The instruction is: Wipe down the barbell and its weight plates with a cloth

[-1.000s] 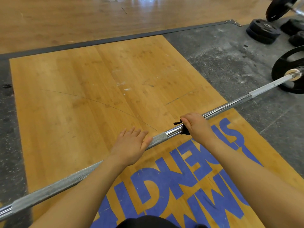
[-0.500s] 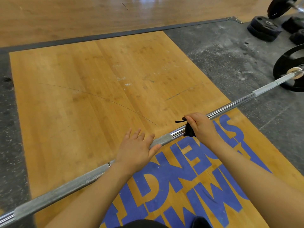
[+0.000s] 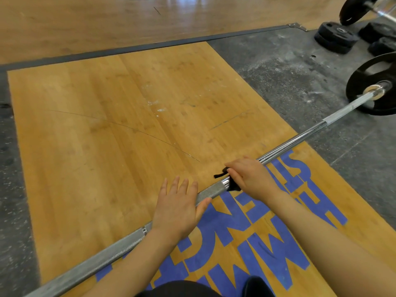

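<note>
right hand (image 3: 254, 179) has its grip curled over the bar (image 3: 214, 189), fingers wrapped round a black cloth (image 3: 229, 183) that is pressed against the shiny part of the shaft; a strip of the cloth sticks out on the far side of my knuckles. my left hand (image 3: 177, 207) lies flat on the rough, knurled part of the bar just beside it, fingers straight and spread, thumb along the near side of the shaft, holding nothing. i see the bar running slantwise across the wooden platform (image 3: 107, 136), from the near left corner up toward the far right, where it leaves the wood and crosses the grey rubber floor (image 3: 289, 67). a black plate (image 3: 364, 76) sits on that far right end, standing on the rubber. more black plates (image 3: 334, 39) lie stacked on the floor past it, near the far right corner, well apart from my hands. blue lettering (image 3: 267, 228) is painted on the near part of the platform, under my forearms.
</note>
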Available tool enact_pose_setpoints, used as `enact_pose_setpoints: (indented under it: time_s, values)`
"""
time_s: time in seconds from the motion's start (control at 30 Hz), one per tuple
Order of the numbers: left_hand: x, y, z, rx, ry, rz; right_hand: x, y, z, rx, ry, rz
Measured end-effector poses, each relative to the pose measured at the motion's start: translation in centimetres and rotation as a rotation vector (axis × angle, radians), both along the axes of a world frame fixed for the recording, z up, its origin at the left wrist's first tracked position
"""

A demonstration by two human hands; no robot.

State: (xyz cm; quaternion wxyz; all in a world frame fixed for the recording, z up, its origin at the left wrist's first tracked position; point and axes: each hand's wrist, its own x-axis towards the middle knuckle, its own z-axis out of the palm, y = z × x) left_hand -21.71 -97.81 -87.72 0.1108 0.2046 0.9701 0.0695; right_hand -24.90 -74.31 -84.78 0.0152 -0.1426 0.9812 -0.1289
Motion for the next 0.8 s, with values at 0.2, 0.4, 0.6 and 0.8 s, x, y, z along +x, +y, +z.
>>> enact_pose_setpoints:
  time_s: [0.2,0.4,0.6,0.8]
  values:
    - [0.2,0.1,0.1,0.008,-0.013,-0.007,-1.9,3.7,-0.5,0.011,-0.065,-0.209]
    - [0.0,0.0,0.0,-0.008,0.014,-0.005,0.2,-1.7,-1.4,-0.095,0.018,-0.030]
    - [-0.5,-0.1,0.0,0.009,0.021,0.005,-0.6,-1.0,-2.0,0.019,0.041,-0.070]
    - [-1.3,-0.1,-0.4,0.000,0.025,0.013,-1.7,2.2,-1.6,0.077,-0.004,-0.279]
